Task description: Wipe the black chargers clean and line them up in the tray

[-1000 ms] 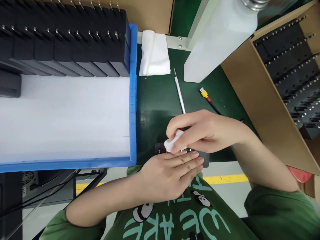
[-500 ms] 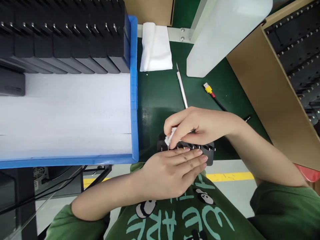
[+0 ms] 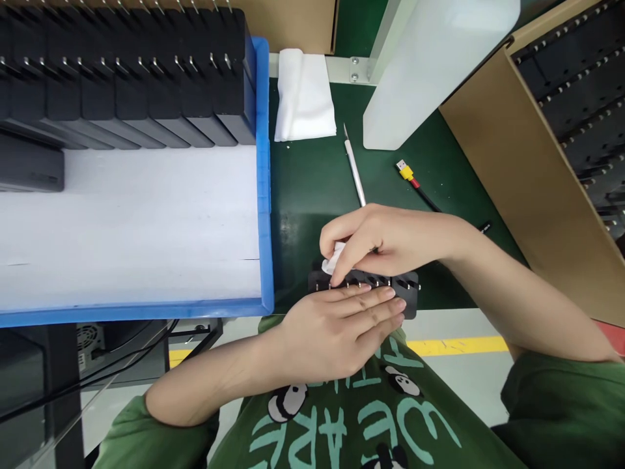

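My right hand (image 3: 375,241) pinches a crumpled white cloth (image 3: 333,258) between thumb and fingers. The fingertips and cloth sit at the left part of a long black block (image 3: 405,284) with a row of metal prongs along its top. My left hand (image 3: 342,332) lies flat with fingers stretched out along the block's near side, hiding much of it. Whether the block is one piece or several small ones side by side, I cannot tell. Just beyond my right hand lies a white-handled craft knife (image 3: 355,172).
At left stands a blue tray (image 3: 264,195) holding rows of black pronged adapters (image 3: 161,98). A folded white cloth (image 3: 305,98), a translucent white container (image 3: 430,78) and a cable with a yellow USB plug (image 3: 406,172) are beyond my hands. At right is a cardboard box (image 3: 532,182) of black parts.
The view has shifted slightly. The cloth and my right fingertips have moved a little along the prongs, away from my body; my left hand stays flat on the block.
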Tool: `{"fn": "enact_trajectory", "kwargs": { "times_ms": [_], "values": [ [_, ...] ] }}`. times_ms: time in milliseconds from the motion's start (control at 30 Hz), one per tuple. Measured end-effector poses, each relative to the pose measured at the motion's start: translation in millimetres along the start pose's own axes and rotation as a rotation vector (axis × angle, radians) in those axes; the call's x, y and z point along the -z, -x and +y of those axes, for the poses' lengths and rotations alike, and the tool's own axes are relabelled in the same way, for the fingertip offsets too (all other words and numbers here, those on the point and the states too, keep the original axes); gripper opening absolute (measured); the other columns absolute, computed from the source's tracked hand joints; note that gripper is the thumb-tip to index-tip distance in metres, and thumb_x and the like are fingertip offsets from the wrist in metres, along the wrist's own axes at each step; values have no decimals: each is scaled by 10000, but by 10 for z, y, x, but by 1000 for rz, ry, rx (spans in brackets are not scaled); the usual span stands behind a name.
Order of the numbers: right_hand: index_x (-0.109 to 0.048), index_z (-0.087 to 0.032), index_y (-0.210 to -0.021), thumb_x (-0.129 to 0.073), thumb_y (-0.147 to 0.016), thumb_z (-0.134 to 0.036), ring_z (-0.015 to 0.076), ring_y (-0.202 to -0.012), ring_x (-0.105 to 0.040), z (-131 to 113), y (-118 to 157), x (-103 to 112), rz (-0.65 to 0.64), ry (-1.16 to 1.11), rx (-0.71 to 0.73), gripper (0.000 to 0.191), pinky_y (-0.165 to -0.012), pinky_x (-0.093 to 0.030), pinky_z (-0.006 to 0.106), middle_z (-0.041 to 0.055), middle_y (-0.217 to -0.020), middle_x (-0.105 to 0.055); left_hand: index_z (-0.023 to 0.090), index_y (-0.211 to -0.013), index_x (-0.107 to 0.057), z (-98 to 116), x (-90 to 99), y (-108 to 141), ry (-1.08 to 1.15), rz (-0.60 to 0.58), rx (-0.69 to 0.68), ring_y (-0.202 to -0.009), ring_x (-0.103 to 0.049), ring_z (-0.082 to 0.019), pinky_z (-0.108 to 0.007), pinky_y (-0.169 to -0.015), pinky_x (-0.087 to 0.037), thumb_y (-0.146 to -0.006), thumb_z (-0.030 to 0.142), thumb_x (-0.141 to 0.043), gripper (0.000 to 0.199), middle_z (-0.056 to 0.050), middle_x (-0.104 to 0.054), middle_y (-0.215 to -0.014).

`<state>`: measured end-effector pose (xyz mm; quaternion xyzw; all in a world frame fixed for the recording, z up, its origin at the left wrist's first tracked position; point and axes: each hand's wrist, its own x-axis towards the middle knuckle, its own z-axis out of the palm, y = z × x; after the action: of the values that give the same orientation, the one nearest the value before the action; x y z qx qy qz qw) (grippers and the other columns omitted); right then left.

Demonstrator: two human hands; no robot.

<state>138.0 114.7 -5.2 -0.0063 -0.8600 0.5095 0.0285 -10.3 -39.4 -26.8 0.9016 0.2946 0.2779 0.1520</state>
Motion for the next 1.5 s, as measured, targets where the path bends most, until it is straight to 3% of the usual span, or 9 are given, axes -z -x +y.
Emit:
{"fn": "enact_trajectory", "kwargs": {
  "times_ms": [167, 333, 433, 500, 600, 833, 1033, 1267, 1500],
  "values": [
    [-751, -209, -931, -517, -915, -75, 52, -691, -589, -94, 179, 148, 349, 103, -24, 270, -602, -468, 203, -7, -961, -664, 143, -1169, -716, -4, -19, -11, -6, 39, 19, -1230, -650, -131, -274, -1153, -444, -1004, 150, -522, 255, 12, -710, -1278],
    [-753, -270, -897, -749, -805, -166, 175, -864, -639, -523, 565, 482, 1029, 392, -36, 139, -664, -515, 300, 40, -962, -698, 170, -1147, -732, 8, -4, -4, -72, 83, -4, -1190, -672, -112, -257, -1142, -451, -1041, 162, -440, 311, 46, -721, -1252],
    [-749, -254, -924, -745, -769, -126, 168, -812, -636, -611, 676, 741, 1377, 629, -73, 202, -611, -477, 293, 40, -952, -718, 195, -1166, -726, -34, -20, -3, -148, 107, -44, -1171, -679, -91, -229, -1136, -443, -1059, 187, -401, 342, 67, -719, -1258],
    [-735, -236, -1022, -686, -778, -84, 152, -793, -651, -571, 652, 916, 1376, 743, -188, 292, -625, -486, 282, 35, -1006, -735, 206, -1192, -716, -81, -38, 1, -186, 121, -93, -1192, -666, -88, -222, -1145, -425, -1070, 219, -378, 361, 74, -712, -1273],
    [-746, -208, -989, -598, -791, -51, 171, -870, -685, -480, 527, 1073, 1153, 845, -251, 293, -746, -541, 313, 33, -989, -742, 217, -1204, -713, -128, -63, 21, -220, 145, -141, -1217, -650, -86, -221, -1167, -386, -1079, 249, -351, 385, 86, -706, -1284],
    [-740, -172, -1016, -525, -848, -65, 196, -884, -662, -529, 411, 1066, 754, 1125, -294, 294, -758, -556, 328, 95, -1015, -659, 212, -1220, -704, -117, -117, 46, -214, 146, -125, -1210, -656, -90, -226, -1145, -418, -1063, 228, -394, 347, 76, -708, -1279],
    [-749, -180, -971, -544, -783, -54, 191, -797, -654, -566, 443, 1200, 1115, 1065, -310, 306, -718, -531, 325, 52, -889, -671, 229, -1212, -708, -113, -136, 41, -237, 170, -134, -1195, -662, -79, -211, -1136, -421, -1060, 234, -410, 334, 96, -707, -1276],
    [-744, -199, -875, -541, -769, -51, 193, -821, -644, -434, 382, 1164, 864, 978, -331, 273, -730, -536, 312, 61, -908, -635, 237, -1221, -707, -156, -167, 56, -267, 182, -168, -1215, -652, -83, -215, -1138, -412, -1067, 279, -398, 347, 98, -698, -1293],
    [-740, -205, -956, -510, -813, -55, 205, -903, -658, -448, 453, 1210, 1058, 954, -292, 310, -825, -560, 363, 77, -994, -633, 268, -1153, -733, -197, -237, 46, -312, 275, -201, -1167, -673, -53, -200, -1158, -370, -1064, 251, -427, 319, 114, -736, -1216]
  ]
}}
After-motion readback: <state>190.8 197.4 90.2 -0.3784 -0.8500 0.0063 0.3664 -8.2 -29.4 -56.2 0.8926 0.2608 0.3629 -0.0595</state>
